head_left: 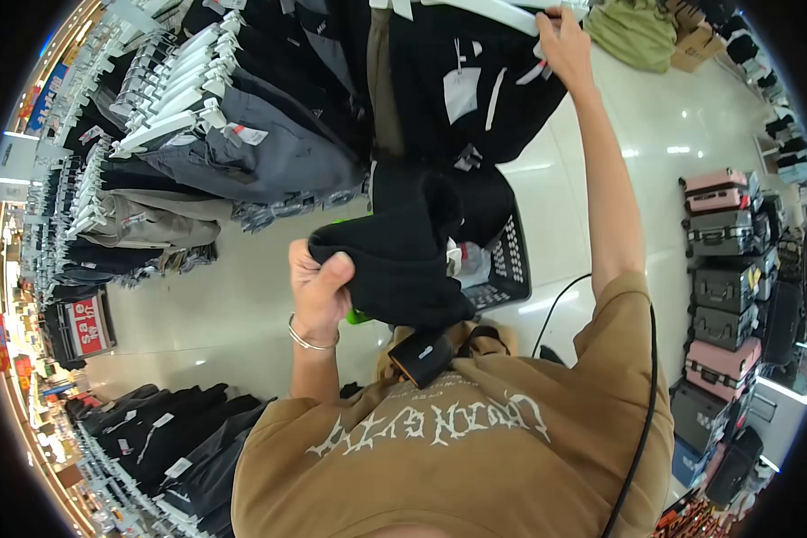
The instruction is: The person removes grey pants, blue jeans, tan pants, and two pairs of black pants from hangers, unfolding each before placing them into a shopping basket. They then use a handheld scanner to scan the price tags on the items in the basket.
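My left hand (316, 291) is closed on the open end of a black trouser leg (394, 260), with the thumb on top and the fingers behind the cloth. Up at the rack, my right hand (565, 49) grips the end of a white hanger (493, 11). Black trousers (453, 85) with a white paper tag (462, 94) hang from that hanger. The held leg runs up toward them, but the join between the two is hard to make out.
A dark shopping basket (509, 260) holding black cloth and a clear plastic item stands below. Racks of grey trousers (251, 148) are at left, dark garments (143, 439) at lower left. Suitcases (724, 305) line the right; a green cloth (632, 34) lies near cardboard boxes (695, 45).
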Demonstrator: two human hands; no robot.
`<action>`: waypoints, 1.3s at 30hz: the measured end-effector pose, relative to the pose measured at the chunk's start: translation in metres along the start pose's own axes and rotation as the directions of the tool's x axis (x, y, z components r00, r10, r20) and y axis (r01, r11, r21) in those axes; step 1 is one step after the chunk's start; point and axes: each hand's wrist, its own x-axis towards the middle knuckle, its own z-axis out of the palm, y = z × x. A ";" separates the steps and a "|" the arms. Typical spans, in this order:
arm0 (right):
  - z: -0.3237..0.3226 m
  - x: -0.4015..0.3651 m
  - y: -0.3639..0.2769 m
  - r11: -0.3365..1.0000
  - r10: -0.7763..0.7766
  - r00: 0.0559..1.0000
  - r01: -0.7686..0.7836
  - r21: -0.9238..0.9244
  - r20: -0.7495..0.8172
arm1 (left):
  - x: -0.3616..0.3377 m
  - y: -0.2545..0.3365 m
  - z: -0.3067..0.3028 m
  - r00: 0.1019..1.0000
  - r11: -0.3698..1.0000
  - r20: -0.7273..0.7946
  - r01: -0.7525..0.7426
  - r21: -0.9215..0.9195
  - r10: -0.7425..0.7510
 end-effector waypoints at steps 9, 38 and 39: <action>-0.058 -0.127 -0.033 0.746 -0.048 0.842 -0.328 0.580 0.538 | -0.027 0.013 -0.039 0.994 0.992 -0.035 -0.105 -0.065 0.103; -0.179 -0.111 -0.189 0.986 -0.036 0.627 -0.104 0.130 0.778 | 0.085 0.078 -0.091 0.883 0.458 0.436 -0.319 0.830 -0.173; -0.184 -0.112 -0.195 0.987 -0.040 0.623 -0.099 0.129 0.782 | 0.086 0.079 -0.088 0.887 0.459 0.431 -0.317 0.830 -0.167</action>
